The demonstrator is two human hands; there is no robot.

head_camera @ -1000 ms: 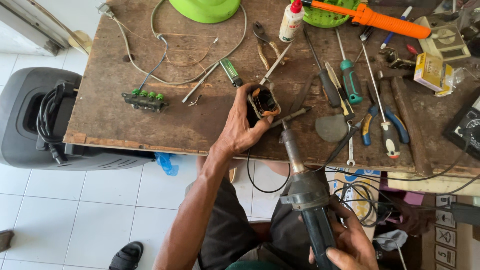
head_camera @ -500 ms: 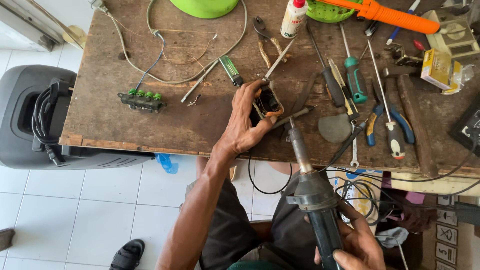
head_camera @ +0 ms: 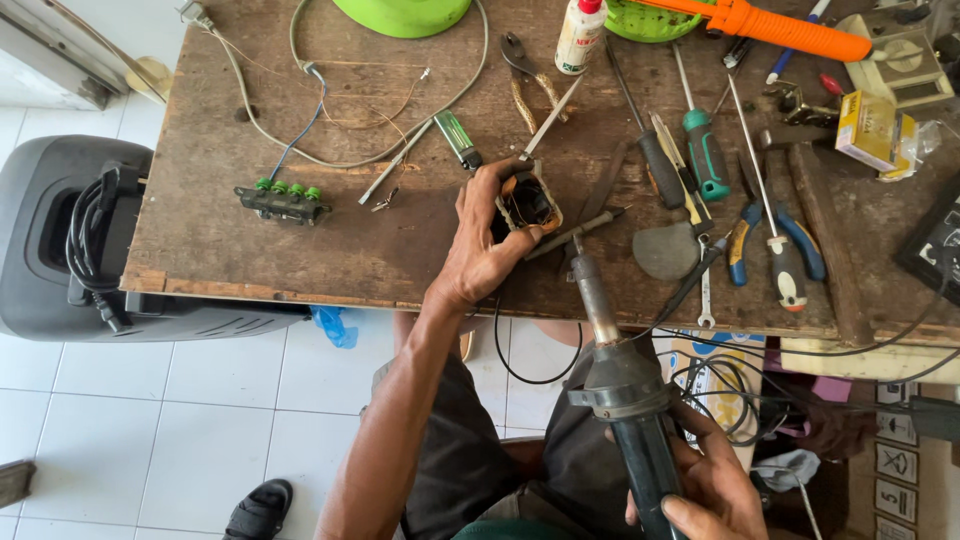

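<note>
At nine o'clock of the wooden workbench [head_camera: 300, 250] we see a big dark grey speaker box [head_camera: 60, 250] with a black cord bundled in its recess. At the top edge, near twelve o'clock, a lime green bowl [head_camera: 405, 12] and a green basket [head_camera: 645, 20] sit partly out of view; we cannot tell what they contain. At two o'clock lies a small yellow carton [head_camera: 868, 128] with a white end, and at twelve o'clock stands a white glue bottle [head_camera: 580, 35] with a red cap. White square labels [head_camera: 895, 465] with dark marks sit at four o'clock.

Our left hand [head_camera: 480, 250] clamps its fingers around a small square coil part [head_camera: 527, 200], dark inside with copper-coloured windings, at the bench's centre. Our right hand [head_camera: 705, 490] grips the black handle of a heat gun [head_camera: 625, 390], fingers wrapped tight, its metal nozzle aimed at eleven o'clock just beside the coil.
</note>
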